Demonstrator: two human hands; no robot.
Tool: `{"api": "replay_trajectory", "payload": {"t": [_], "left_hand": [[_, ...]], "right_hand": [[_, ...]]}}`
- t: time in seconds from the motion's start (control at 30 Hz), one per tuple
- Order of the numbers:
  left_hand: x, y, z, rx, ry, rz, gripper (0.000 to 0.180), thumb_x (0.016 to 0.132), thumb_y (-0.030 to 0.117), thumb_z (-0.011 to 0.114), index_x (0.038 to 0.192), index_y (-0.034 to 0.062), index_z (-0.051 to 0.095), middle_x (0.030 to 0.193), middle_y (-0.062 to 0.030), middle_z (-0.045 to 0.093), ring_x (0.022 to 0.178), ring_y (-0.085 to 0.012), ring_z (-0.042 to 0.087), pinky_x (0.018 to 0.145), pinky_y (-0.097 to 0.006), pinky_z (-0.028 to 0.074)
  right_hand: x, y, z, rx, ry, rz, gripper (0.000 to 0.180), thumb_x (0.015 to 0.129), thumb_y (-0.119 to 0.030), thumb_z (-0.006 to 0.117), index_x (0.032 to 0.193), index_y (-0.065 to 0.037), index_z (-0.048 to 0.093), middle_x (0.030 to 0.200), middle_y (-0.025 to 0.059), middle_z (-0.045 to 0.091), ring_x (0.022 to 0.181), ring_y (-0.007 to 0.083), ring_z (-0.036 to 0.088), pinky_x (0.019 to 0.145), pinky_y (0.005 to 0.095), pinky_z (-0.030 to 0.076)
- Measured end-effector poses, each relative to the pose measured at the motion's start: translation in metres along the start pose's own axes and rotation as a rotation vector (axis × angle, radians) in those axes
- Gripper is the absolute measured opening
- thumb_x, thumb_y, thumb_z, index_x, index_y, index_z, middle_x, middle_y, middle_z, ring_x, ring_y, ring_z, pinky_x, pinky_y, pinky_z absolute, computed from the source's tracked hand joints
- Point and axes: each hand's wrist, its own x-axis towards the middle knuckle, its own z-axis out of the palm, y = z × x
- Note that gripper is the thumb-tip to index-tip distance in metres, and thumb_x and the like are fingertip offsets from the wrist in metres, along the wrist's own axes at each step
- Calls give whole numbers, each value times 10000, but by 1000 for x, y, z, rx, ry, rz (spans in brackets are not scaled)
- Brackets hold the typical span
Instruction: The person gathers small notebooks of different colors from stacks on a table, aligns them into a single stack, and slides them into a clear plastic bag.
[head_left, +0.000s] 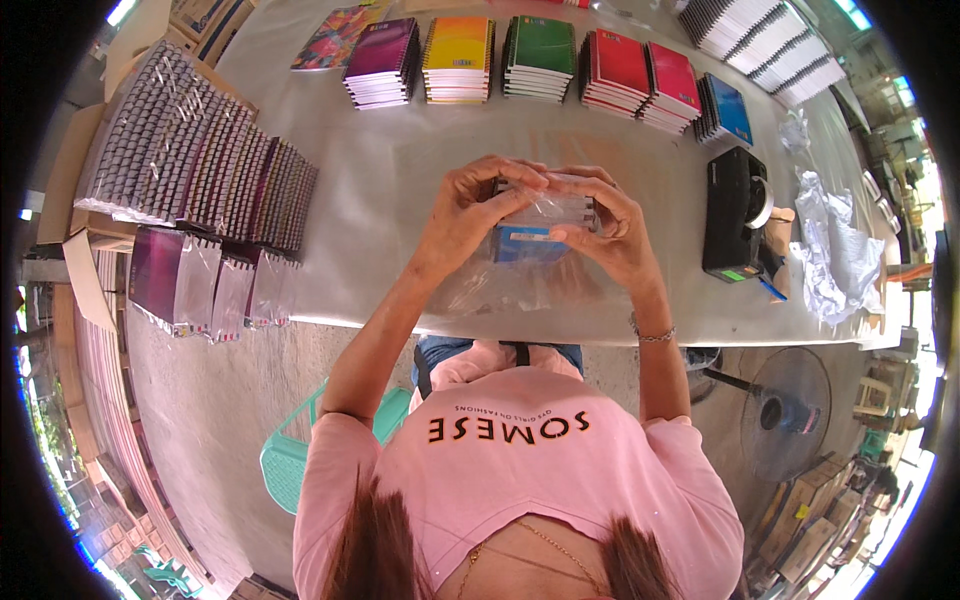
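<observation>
Over the table, a stack of small spiral notebooks with a blue cover (528, 246) sits inside a clear plastic bag (470, 285). My left hand (482, 205) grips the far left side of this pack, with its fingers curled over the top. On the right side, my right hand (608, 225) holds it between thumb and fingers. The fingertips of both hands meet at the film on the upper edge. Loose film spreads toward me below the pack.
Notebook stacks line the far side: purple (383, 50), yellow (458, 50), green (539, 50), red (614, 60), pink-red (674, 78) and blue (729, 108). Wrapped notebook packs (190, 140) are piled left. A black tape dispenser (733, 215) and crumpled white plastic (838, 245) lie right.
</observation>
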Motion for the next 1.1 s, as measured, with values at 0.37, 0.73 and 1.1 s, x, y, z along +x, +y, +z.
{"api": "replay_trajectory", "payload": {"t": [0.37,0.73,1.1], "left_hand": [[-8,19,-10,768,-146,412,330,715,80,772,1037,117,716,1220,-54,619,1163,-253,573,1065,-421,375],[-24,-7,7,850,-7,612,230,759,-30,680,954,93,682,1022,-34,646,1110,-242,591,1057,-461,379],[-20,-21,15,851,88,667,192,762,-41,676,912,76,651,1024,-55,640,1094,-249,596,1042,-469,388]], "right_hand": [[-15,10,22,-129,287,-112,253,730,-209,795,950,-103,729,1241,121,549,1120,232,539,874,344,456],[-79,-2,-100,-1137,900,68,240,908,-242,579,1083,-101,663,993,104,647,1059,277,527,968,404,346],[-143,3,-206,-266,837,750,332,882,-394,668,976,-76,675,779,-42,609,638,36,516,595,196,436]]}}
